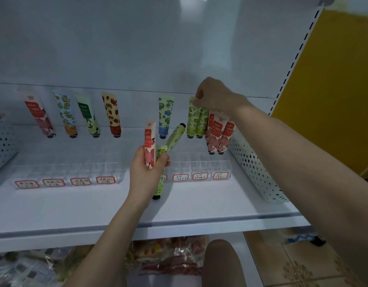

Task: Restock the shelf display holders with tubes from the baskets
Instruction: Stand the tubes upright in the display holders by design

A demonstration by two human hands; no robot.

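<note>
The right hand (214, 96) pinches the crimped top of a green tube (192, 119) that stands cap-down in the right display holder (199, 169), fingers curled tight on the tube's edge. The left hand (147, 168) grips a bunch of tubes in front of the same holder. Among them a red-and-pink tube (149, 141) is upright, a green one tilts up to the right with its black cap (181, 125) topmost, and another points down past the wrist. How many it holds in all I cannot quite tell.

Just beside the pinched tube stands a second green tube (202, 123). A pair of red-and-pink tubes (219, 133) comes next, nearer the right basket (257, 168), and a blue floral tube (166, 117) stands to the left. The left display holder (69, 175) carries a row of four tubes (88, 117) along its back. Both holders sit on the white shelf (189, 206), and a second perforated basket (3, 141) shows at the left edge.
</note>
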